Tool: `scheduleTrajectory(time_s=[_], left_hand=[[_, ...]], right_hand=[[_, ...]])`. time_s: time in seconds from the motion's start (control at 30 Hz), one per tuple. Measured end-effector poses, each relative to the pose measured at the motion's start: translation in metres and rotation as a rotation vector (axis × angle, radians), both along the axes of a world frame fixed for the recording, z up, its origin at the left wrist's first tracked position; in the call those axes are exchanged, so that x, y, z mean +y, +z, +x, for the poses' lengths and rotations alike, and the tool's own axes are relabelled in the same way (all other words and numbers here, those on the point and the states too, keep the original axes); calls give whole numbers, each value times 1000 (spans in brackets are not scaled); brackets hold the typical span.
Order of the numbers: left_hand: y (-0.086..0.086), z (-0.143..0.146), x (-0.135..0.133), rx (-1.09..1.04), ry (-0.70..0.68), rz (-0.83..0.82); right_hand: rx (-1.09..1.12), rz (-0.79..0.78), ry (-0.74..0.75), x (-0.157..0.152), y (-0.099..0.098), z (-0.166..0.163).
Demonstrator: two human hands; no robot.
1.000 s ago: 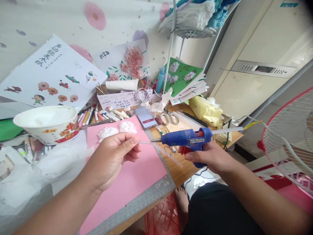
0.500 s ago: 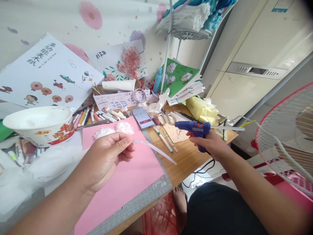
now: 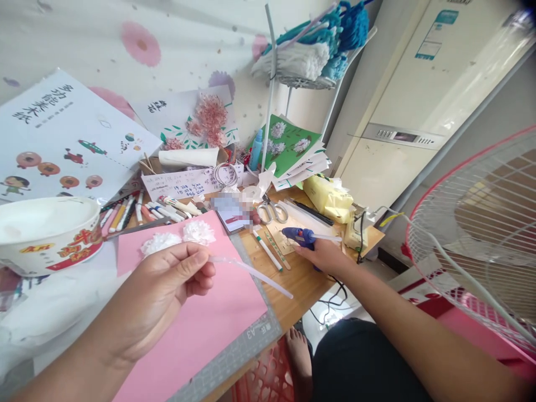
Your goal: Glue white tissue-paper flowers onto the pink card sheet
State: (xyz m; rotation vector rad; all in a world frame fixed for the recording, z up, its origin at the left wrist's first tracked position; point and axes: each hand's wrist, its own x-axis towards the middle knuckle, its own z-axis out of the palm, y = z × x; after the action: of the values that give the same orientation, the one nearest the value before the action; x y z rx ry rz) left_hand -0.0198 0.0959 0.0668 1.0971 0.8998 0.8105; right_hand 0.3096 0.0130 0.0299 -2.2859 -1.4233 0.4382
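My left hand (image 3: 165, 290) is raised over a pink paper sheet (image 3: 218, 312) and pinches the end of a clear glue stick (image 3: 251, 272), which points right. Two white tissue flowers (image 3: 176, 237) lie on the pink sheet just beyond that hand. My right hand (image 3: 322, 255) is stretched out to the far right of the wooden table (image 3: 301, 282) and grips a blue glue gun (image 3: 299, 235), held low at the tabletop beside a cardboard scrap. The gun's cord hangs off the table edge.
A grey cutting mat (image 3: 247, 340) lies under the pink sheet. A paper bowl (image 3: 46, 229) stands at the left. Markers (image 3: 142, 211), scissors (image 3: 272, 211), a phone (image 3: 230, 215), paper stacks and a yellow bag (image 3: 329, 198) crowd the back. A fan (image 3: 481, 223) stands right.
My right hand has carried the glue gun away from the glue stick, rightward and down to the table. My left hand keeps the glue stick in the same pose.
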Motion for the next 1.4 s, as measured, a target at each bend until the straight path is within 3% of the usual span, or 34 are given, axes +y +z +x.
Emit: scheduleTrajectory(time_s=[0.17,0.3,0.43,0.5,0.6,0.8,0.93,1.13,1.4], left_hand=[[4,4,-2,-11,-22,-6],[8,9,-8,-19,-47,-4],[9,11,-15,-22,-74,0],[8,10,-17,-24,-80,19],[4,5,-18,-16,-81,63],[0,-15,-19,351,-40,485],[5,-24,-22,520,-37,660],[6,-29,-32,642,-11,811],[6,-29,-37,638,1,967]], right_hand=[[-72,50,14,-35,25,3],[-24,135,96,-66,45,-30],[360,291,446,-60,45,-88],[530,255,477,-48,39,-108],[599,223,435,-38,31,-120],[466,152,528,-41,36,-118],[378,111,555,-39,42,-120],[177,246,630,-39,43,-120],[12,415,666,-47,44,-118]])
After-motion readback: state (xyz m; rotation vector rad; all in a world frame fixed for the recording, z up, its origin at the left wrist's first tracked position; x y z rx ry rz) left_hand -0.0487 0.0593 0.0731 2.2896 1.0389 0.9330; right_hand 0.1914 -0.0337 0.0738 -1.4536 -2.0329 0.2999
